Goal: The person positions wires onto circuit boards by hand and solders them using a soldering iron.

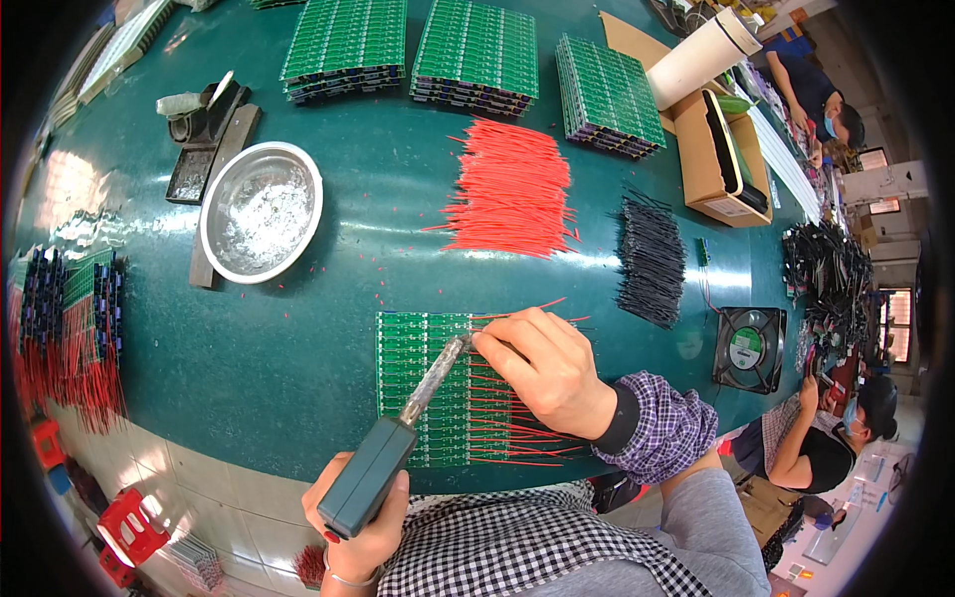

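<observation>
My left hand (363, 547) is wrapped round the dark green handle of a soldering iron (370, 476). Its metal barrel slants up and right, and the tip meets a green circuit board panel (423, 398) lying near the table's front edge. My right hand (550, 366) is closed in a pinch beside that tip, over the panel's upper right part. A thin red wire seems to be between its fingertips, which largely hide it. Below this hand, several red wires (497, 423) stick out to the right from the panel in rows.
Beyond the panel lie a red wire pile (509, 189) and a black wire pile (652, 261). A white bowl (211, 224) stands left, near a dark holder (204, 139). Stacked boards (476, 50) line the back; a fan (748, 348) and a cardboard box (731, 204) stand right. Co-workers sit further right.
</observation>
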Tool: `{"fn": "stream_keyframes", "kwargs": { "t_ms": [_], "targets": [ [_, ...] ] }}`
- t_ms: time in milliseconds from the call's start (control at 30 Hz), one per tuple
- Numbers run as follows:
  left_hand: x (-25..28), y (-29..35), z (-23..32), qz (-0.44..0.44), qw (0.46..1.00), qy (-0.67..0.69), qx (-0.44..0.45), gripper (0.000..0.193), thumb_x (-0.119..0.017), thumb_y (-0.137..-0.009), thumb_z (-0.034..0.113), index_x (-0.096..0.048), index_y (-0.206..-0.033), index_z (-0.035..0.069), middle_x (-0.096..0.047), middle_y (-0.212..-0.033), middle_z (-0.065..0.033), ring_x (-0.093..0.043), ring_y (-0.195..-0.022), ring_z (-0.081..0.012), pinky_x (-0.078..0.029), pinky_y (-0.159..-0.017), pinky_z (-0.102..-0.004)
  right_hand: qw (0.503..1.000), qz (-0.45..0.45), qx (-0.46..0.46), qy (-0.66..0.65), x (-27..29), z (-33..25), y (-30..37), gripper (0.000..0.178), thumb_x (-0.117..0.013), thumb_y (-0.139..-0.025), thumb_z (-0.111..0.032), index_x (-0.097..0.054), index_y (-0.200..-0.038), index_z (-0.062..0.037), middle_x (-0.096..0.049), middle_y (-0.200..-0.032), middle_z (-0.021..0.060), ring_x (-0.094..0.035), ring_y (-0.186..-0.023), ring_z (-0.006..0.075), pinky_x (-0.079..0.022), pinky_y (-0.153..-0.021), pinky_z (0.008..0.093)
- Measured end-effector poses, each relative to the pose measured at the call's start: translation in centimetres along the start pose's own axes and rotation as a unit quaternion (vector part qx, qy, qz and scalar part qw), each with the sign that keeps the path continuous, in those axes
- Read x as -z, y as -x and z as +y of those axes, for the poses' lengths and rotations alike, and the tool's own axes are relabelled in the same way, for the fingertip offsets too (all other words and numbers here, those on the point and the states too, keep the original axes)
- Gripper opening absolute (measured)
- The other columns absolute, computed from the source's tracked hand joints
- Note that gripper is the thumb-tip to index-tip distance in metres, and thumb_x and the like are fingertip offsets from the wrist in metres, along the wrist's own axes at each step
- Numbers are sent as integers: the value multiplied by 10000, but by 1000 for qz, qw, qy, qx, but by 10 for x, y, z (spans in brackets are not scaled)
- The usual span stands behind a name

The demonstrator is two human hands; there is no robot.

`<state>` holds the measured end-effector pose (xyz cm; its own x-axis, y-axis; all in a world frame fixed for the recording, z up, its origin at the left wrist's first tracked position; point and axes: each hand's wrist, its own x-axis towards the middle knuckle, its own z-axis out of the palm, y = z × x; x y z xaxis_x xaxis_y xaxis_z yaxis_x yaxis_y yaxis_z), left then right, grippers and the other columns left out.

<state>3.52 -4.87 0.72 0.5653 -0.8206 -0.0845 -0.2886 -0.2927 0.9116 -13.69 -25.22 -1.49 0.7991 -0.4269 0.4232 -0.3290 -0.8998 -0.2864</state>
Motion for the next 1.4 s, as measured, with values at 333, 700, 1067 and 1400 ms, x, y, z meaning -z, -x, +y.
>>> {"fn": "stream_keyframes", "kwargs": {
  "t_ms": [333,700,1067,1400],
  "targets": [
    [0,10,-13,35,999,10,-2,225,-785,-678,-30,-710,-890,-44,-677,-801,-142,-663,-644,-246,-523,-601,-311,1000,-7,-1,6,1,-1,-1,281,-706,-732,-57,-708,-1006,7,-669,-951,81,-666,-823,220,-531,-661,319],
    [2,11,-10,28,1000,5,5,242,-803,-698,-7,-722,-923,-46,-695,-847,-147,-676,-683,-231,-532,-625,-308,999,33,-4,-29,3,-5,8,334,-692,-712,-35,-701,-1039,32,-671,-954,115,-666,-817,259,-552,-661,344],
    [5,10,-3,1,1000,-25,-7,231,-794,-698,-28,-723,-917,-50,-707,-868,-149,-688,-699,-232,-544,-642,-315,999,27,2,-34,-1,-5,9,321,-703,-704,-46,-708,-1014,37,-673,-942,111,-664,-799,246,-560,-652,331],
    [5,9,-2,-14,1000,-24,-15,225,-790,-707,-37,-716,-919,-52,-716,-886,-148,-700,-710,-234,-557,-654,-317,1000,12,4,-21,1,-6,7,295,-706,-708,-52,-712,-993,25,-675,-937,104,-667,-808,240,-561,-662,325]
  ]
}}
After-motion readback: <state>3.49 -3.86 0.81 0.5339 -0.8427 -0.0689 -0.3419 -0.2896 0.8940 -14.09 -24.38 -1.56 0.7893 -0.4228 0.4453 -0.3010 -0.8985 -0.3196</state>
